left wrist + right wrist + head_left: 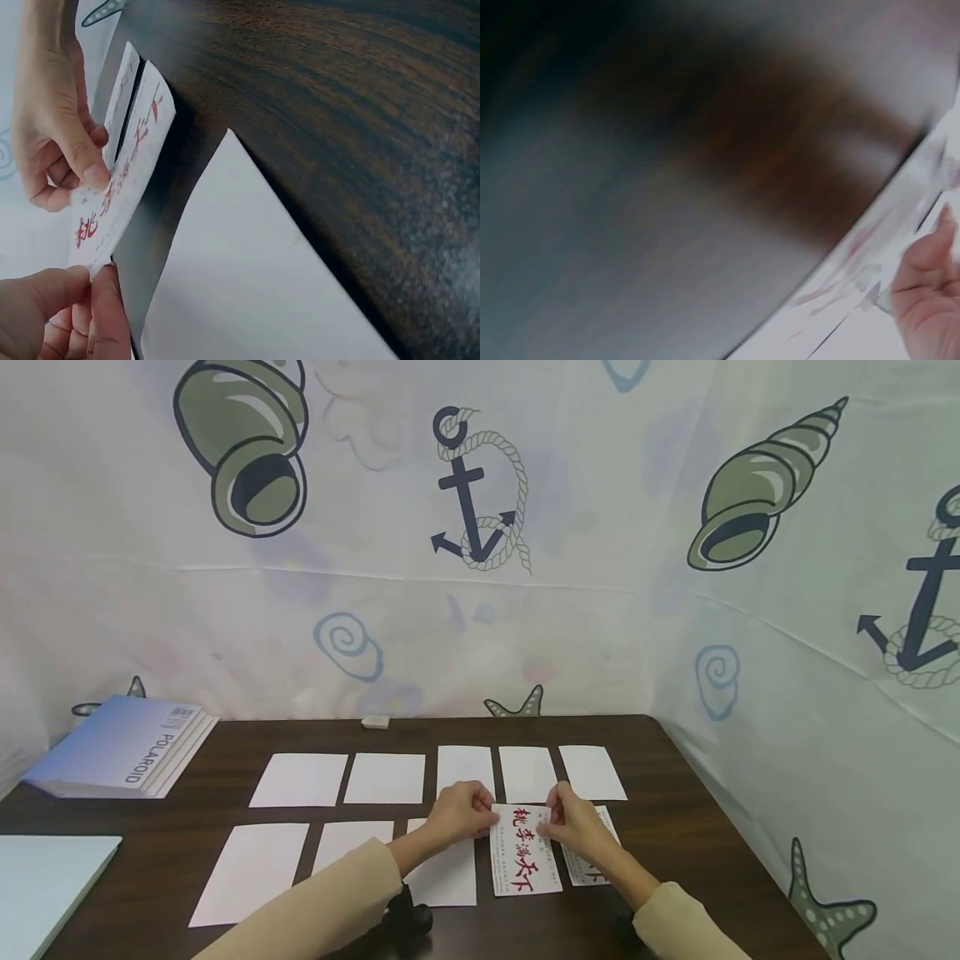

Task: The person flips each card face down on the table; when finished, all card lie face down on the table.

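A white card with red brush-style characters (pixel 522 860) is raised slightly at the front of the dark table. My left hand (pixel 460 810) pinches its upper left corner between thumb and fingers, as the left wrist view shows closely. On the opposite edge, my right hand (pixel 581 831) grips the same card, thumb on the printed face. A second printed card (pixel 581 870) lies partly hidden beneath the right hand and wrist. Beside the left hand is a blank white card (pixel 442 877). The right wrist view is blurred, showing part of the right hand (pixel 930 292) near printed card surfaces.
Several blank white cards (pixel 390 778) lie in two rows. A blue-and-white stack marked POLAROID (pixel 112 747) stands at the back left, with a pale blue slab (pixel 52 885) nearer. A small white block (pixel 375 722) sits at the rear edge; patterned fabric (pixel 585 635) hangs behind.
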Demonstrator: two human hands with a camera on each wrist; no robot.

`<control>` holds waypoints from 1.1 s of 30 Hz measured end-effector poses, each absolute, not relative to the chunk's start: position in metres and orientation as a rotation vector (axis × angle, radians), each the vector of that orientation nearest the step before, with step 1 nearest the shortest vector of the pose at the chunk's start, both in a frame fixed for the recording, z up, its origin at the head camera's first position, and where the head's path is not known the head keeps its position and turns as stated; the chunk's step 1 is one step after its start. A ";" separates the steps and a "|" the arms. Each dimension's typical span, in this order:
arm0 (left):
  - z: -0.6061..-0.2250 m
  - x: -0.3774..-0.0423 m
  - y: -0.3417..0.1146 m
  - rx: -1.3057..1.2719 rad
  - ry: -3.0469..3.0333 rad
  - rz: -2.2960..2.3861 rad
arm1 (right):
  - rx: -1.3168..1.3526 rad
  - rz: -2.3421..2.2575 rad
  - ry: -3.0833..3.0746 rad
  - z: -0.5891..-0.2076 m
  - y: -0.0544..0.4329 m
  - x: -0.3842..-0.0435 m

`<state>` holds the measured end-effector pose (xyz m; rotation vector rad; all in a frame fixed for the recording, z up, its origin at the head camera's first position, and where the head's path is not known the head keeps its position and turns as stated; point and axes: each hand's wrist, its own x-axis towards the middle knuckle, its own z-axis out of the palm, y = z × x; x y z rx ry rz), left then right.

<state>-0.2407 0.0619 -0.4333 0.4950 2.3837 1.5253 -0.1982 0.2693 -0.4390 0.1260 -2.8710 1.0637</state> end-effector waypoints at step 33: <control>-0.426 -0.225 0.057 0.486 1.927 1.614 | 0.062 1.464 -2.618 -0.396 0.227 -0.165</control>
